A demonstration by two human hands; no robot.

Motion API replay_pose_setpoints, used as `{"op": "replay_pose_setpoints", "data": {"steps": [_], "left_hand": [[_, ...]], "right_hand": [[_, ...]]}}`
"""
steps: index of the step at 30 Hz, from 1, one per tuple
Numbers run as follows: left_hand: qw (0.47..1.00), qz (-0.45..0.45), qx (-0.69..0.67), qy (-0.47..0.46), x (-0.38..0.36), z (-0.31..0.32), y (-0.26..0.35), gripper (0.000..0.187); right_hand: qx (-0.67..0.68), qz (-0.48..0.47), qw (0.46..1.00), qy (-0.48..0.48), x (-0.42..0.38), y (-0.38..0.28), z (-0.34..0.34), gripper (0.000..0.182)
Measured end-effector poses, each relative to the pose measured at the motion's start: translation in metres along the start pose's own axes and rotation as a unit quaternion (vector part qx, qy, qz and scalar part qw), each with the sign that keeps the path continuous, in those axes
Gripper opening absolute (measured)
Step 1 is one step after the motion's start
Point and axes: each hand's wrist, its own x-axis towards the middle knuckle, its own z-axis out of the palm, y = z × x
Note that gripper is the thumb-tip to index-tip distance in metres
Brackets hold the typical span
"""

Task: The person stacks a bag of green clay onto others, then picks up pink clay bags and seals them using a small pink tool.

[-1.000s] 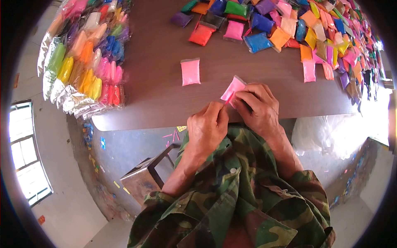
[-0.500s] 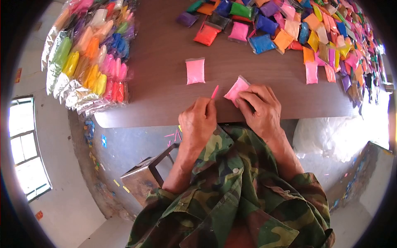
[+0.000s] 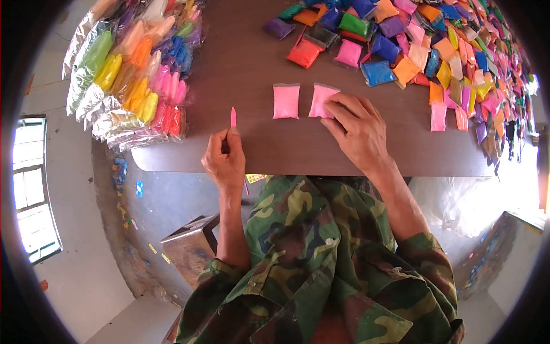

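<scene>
My left hand point(image 3: 224, 157) is closed, pinching a thin pink stick point(image 3: 233, 118) with a pointed tip that stands up above the thumb and fingers. My right hand point(image 3: 362, 133) has its thumb and fingertips on the right edge of a small pink packet point(image 3: 319, 102) lying on the tabletop; part of that packet is hidden under the fingers. Just left of it lies a second pink packet point(image 3: 286, 102), flat and upright in line with the first, with a narrow gap between them. Both look like clear bags with pink filling.
The brown table point(image 3: 229, 63) reaches to my body. A large heap of small coloured packets point(image 3: 405, 70) covers the far right. Stacked bags of long coloured pieces point(image 3: 137, 97) lie on the left. Below the edge stands a metal-topped stool point(image 3: 192, 243), with scraps on the floor.
My left hand has moved left with the pink stick, away from the packets. My right hand has shifted the pink packet up, and it now lies straight beside the other.
</scene>
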Motion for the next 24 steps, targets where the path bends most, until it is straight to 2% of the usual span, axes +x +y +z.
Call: {"op": "replay_pose_setpoints", "data": {"steps": [3,13,17,20,21,24], "left_hand": [[0.999,0.026,-0.016,0.013,-0.001,0.005,0.004,0.012],[0.999,0.026,0.005,0.022,-0.004,0.009,-0.003,0.014],[0.999,0.041,0.022,0.020,-0.004,0.010,-0.010,0.015],[0.999,0.045,0.018,0.011,-0.005,0.010,-0.013,0.016],[0.999,0.047,0.019,0.011,-0.005,0.010,-0.013,0.017],[1.000,0.023,0.017,-0.003,-0.005,0.007,-0.006,0.013]], "right_hand": [[0.012,-0.005,1.000,-0.007,0.007,0.000,0.006,0.023],[0.021,-0.005,1.000,-0.016,0.009,-0.003,0.011,0.027],[0.044,0.022,0.998,0.038,0.004,-0.004,0.000,0.035],[-0.044,0.068,0.992,0.097,-0.012,0.020,-0.033,0.031],[-0.076,0.097,0.983,0.138,-0.022,0.037,-0.045,0.025],[-0.192,0.166,0.940,0.229,-0.053,0.082,-0.084,0.023]]}}
